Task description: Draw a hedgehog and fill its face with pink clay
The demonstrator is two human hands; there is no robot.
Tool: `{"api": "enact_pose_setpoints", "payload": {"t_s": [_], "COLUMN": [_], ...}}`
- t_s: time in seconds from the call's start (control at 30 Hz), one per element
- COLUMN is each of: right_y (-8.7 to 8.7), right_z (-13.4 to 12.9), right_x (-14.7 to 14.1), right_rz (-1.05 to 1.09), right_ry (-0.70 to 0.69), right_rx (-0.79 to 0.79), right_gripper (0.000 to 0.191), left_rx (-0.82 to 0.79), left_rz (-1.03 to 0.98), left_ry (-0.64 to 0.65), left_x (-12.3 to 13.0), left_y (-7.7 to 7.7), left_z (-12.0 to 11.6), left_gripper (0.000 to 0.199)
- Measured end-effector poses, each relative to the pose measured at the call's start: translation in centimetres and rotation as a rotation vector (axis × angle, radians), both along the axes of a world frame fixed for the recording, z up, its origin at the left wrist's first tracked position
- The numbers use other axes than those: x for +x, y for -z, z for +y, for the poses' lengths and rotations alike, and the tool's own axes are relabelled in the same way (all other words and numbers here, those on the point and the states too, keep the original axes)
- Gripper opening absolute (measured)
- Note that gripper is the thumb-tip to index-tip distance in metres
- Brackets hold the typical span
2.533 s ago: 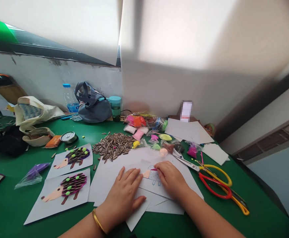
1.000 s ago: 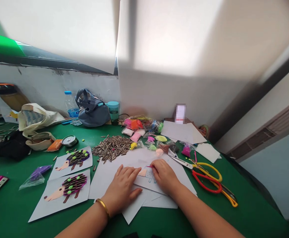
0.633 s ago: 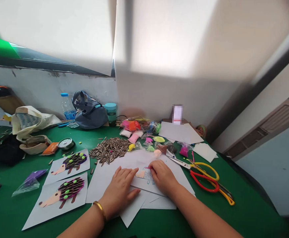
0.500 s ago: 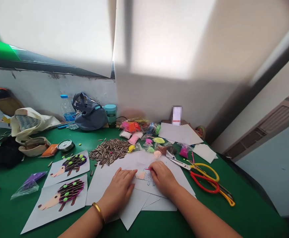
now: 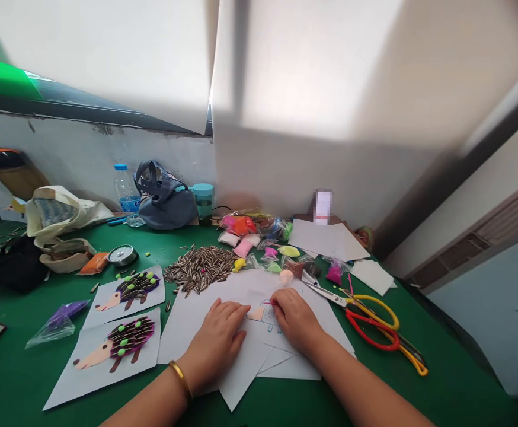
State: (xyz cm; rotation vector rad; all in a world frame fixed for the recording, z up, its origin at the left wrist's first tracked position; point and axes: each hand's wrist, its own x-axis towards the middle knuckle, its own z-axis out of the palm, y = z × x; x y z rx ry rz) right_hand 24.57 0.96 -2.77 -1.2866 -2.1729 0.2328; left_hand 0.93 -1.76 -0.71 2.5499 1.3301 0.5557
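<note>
My left hand [image 5: 223, 332] lies flat on a white sheet [image 5: 181, 329], fingers stretched out, holding nothing. Its fingertips are close to a peach clay patch [image 5: 255, 313] on a drawing with blue-green outlines. At the drawing's upper edge, my right hand [image 5: 297, 314] pinches a thin magenta clay strip [image 5: 267, 302]; its other end rests along the outline. The fingers hide part of the strip and the drawing. To the left are two finished-looking hedgehog pictures, a nearer one [image 5: 81, 385] and a farther one [image 5: 92, 314], with seed spines and green dots.
Sunflower seeds [image 5: 201, 270] are heaped beyond the sheet, beside bagged coloured clay [image 5: 243, 246]. Scissors with red and yellow handles [image 5: 374, 320] lie right of my right hand. A blue bag [image 5: 165, 201], a water bottle [image 5: 129, 196] and a teal-lidded cup [image 5: 204, 204] stand by the wall.
The whole view has shifted slightly, so things appear a little farther right. Both hands keep nearly the same place on the paper, the right still pinching the magenta strip.
</note>
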Motion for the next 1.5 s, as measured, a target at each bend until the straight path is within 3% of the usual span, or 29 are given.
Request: {"api": "enact_pose_setpoints", "payload": {"t_s": [0.37, 0.53, 0.77, 0.93, 1.3, 1.5], "right_y": [-0.5, -0.7, -0.6, -0.5, -0.5, -0.4], "right_z": [0.1, 0.1, 0.2, 0.3, 0.4, 0.5], "right_x": [0.2, 0.6, 1.1, 1.1, 1.1, 1.1], "right_rz": [-0.071, -0.148, -0.066, -0.064, -0.05, -0.018], "right_ry": [-0.037, -0.054, -0.128, -0.139, -0.137, -0.129], "right_rx": [-0.013, -0.011, -0.028, -0.031, -0.04, -0.066], "right_gripper": [0.012, 0.014, 0.019, 0.02, 0.019, 0.018], "left_rx": [0.045, 0.016, -0.01, 0.004, 0.012, -0.02], "left_rz": [0.062, 0.042, -0.014, -0.019, -0.032, 0.0], "left_ry": [0.014, 0.045, 0.047, 0.039, 0.077, 0.094], "left_x": [-0.3, -0.2, 0.1, 0.1, 0.0, -0.3], "left_y": [1.4, 0.6, -0.2, -0.5, -0.5, -0.5], "left_z": [0.2, 0.0, 0.1, -0.1, 0.0, 0.4], "left_gripper": [0.046, 0.035, 0.014, 0.03, 0.022, 0.035]}}
